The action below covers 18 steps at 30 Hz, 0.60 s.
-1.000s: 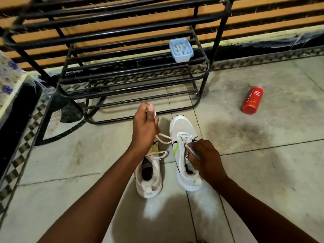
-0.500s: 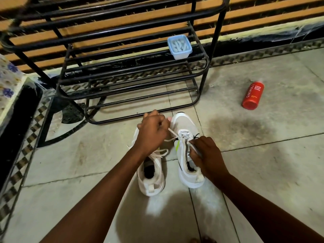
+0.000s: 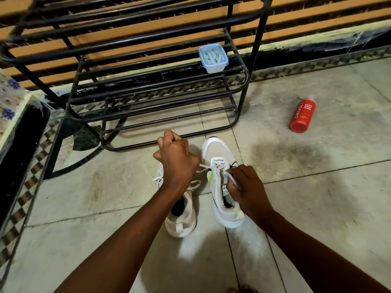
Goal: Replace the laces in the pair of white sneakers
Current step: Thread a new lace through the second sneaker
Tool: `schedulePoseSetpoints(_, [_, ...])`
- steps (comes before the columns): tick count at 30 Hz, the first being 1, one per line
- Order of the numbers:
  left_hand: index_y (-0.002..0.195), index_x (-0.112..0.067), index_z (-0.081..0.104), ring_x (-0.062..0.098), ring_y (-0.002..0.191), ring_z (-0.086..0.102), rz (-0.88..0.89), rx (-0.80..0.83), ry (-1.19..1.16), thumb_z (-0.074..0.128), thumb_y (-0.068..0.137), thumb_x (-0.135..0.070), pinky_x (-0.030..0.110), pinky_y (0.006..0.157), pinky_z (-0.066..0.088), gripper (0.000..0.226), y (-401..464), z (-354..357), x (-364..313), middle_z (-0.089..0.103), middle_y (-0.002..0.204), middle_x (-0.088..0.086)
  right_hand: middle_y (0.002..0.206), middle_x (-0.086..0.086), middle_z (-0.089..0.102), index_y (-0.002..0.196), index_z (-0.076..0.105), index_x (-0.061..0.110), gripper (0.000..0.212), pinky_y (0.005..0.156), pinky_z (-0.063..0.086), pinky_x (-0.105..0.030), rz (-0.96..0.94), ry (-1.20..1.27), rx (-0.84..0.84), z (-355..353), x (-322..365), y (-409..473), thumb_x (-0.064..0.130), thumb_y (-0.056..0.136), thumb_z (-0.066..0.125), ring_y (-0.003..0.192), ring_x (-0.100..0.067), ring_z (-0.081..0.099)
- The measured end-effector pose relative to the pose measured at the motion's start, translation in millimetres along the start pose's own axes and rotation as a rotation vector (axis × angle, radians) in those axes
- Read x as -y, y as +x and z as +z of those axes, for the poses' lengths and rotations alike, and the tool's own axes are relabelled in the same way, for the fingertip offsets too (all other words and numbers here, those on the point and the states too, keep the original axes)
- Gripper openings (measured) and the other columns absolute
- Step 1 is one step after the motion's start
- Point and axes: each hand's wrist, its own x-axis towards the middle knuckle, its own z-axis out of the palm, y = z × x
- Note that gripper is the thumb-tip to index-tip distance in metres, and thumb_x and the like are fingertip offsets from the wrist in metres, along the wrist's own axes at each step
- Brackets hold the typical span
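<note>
Sneakers sit side by side on the floor tiles at six o'clock of the black rack (image 3: pixel 160 85). Your left hand (image 3: pixel 176 160) is fisted on the lace (image 3: pixel 204 167), drawn taut from the right sneaker (image 3: pixel 221 157); your right hand (image 3: pixel 246 187) pinches its tongue. The left sneaker (image 3: pixel 182 218) waits. That lace looks soft and limp, so grip near the tip. At two o'clock, the red bottle (image 3: pixel 302 116) reads "CINTHOL FOAM BODY WASH".

Both forearms reach in from six o'clock. The left hand (image 3: pixel 176 160) is fisted, knuckles toward twelve o'clock. The right hand (image 3: pixel 246 187), at its four o'clock, has fingers curled in a pinch.
</note>
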Motion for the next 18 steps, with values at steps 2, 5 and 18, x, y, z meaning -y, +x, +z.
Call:
schedulePoseSetpoints(2, [0.063,-0.023,0.051,0.022,0.106,0.043,-0.018,0.195,0.239,0.063,0.063,0.004,0.037,0.077,0.027,0.03,1,2,2,0.049,0.104,-0.001,0.098,-0.002,0.058,0.107,0.062,0.014,0.024,0.077,0.042,-0.032,0.007,0.004,-0.013,0,0,0,0.023,0.086,0.054,0.09,-0.025,0.051])
schedulePoseSetpoints(5, [0.075,-0.025,0.058,0.02,0.111,0.043,0.12,0.387,0.444,0.07,0.063,-0.011,0.043,0.085,0.03,0.022,-5,3,7,0.049,0.107,-0.007,0.098,-0.003,0.057,0.107,0.062,0.013,0.025,0.077,0.043,-0.034,0.029,0.013,-0.027,1,1,-1,0.024,0.086,0.054,0.089,-0.026,0.05])
schedulePoseSetpoints(18, [0.104,-0.027,0.063,0.027,0.107,0.064,0.169,0.535,0.332,0.037,0.101,-0.033,0.055,0.1,0.025,0.027,-15,21,10,0.072,0.097,-0.001,0.101,-0.005,0.057,0.11,0.062,0.011,0.029,0.078,0.044,-0.034,0.029,-0.008,0.013,-2,4,1,0.028,0.088,0.053,0.091,-0.025,0.05])
